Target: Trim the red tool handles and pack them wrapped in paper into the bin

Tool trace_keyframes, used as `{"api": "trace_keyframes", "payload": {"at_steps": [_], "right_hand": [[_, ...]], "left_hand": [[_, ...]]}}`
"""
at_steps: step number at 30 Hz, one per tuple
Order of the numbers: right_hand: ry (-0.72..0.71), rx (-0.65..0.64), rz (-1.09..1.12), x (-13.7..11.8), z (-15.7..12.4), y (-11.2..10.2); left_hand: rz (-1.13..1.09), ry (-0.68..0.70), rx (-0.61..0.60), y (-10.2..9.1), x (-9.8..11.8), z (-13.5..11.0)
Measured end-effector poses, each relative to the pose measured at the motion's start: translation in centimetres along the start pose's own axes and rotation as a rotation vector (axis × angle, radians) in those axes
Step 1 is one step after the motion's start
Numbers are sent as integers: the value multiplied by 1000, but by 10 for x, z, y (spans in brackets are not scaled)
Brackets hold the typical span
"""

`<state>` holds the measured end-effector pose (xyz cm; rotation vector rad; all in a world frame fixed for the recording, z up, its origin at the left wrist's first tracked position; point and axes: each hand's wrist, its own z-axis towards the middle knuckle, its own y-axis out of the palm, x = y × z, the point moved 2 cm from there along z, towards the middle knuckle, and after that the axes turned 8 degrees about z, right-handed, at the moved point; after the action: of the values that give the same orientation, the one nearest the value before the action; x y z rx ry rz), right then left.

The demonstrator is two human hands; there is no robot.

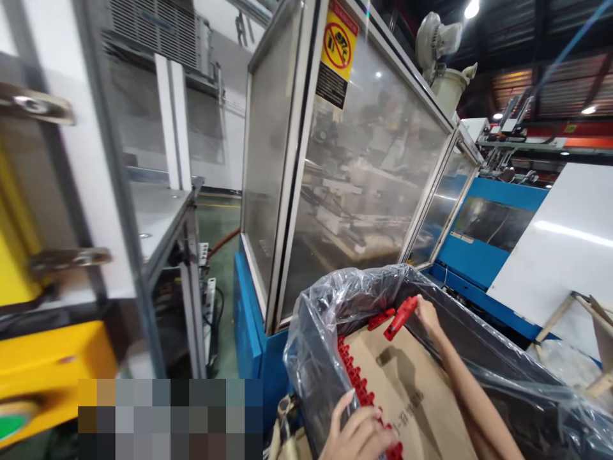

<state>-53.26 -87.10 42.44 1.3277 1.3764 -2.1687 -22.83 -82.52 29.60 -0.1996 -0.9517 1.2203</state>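
My right hand (426, 314) reaches into the lined bin and is closed on one end of a red plastic part (401, 318), holding it above the cardboard sheet (383, 377). Another red part (381, 319) lies just beyond it, near the far wall. Along the bin's left side runs a row of several red parts (355, 374). Over the near end of that row lies my left hand (359, 427), thumb apart and fingers stretched out, touching the bin's left edge. What is under its palm is hidden. Clear plastic liner (330, 287) drapes over the bin's rim.
A machine enclosure with clear panels (364, 185) and a blue base (246, 319) stands directly behind the bin. To the left are a metal-framed table (160, 207) and a yellow housing (52, 370). A white panel (560, 249) slopes at the right, near a wooden frame (555, 319).
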Motion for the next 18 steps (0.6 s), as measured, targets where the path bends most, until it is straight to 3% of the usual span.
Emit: {"api": "trace_keyframes", "payload": {"at_steps": [4,8,12,15,18], "right_hand": [[-111,-154,232,-60,-35,-28],[-185,-343,348,-131,-106,-18],[-229,-534,378,-193,-180,21],[-295,-680,362,-229,-226,62],[-330,-783,368,-260,-263,104]], "left_hand": [[-359,-274,246,-41,35,7],[-716,-498,351,-92,52,12],[-1027,-487,236,-133,70,-6],[-1285,-481,183,-162,89,-43],[-1388,-502,221,-197,106,-90]]}}
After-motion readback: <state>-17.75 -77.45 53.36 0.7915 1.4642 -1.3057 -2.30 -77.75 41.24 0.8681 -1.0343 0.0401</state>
